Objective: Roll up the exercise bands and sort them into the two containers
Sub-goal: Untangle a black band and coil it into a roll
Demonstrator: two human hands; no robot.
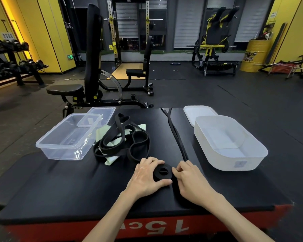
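Note:
A black exercise band lies partly coiled into a roll point(163, 172) near the front of the black platform point(63, 186). Its unrolled tail point(173, 130) runs away from me toward the far edge. My left hand point(147, 177) curls round the roll from the left. My right hand point(189, 179) pinches the band at the roll's right side. A tangle of black bands point(129, 142) lies over pale green bands point(110, 135) in the middle. A clear plastic container point(67, 138) stands at the left, a white container point(229, 142) at the right; nothing lies in either.
A clear lid point(103, 114) lies behind the clear container and a white lid point(198, 112) behind the white one. The platform's red front edge point(147, 229) is close to me. A weight bench point(87, 81), racks and a yellow drum point(253, 55) stand on the gym floor beyond.

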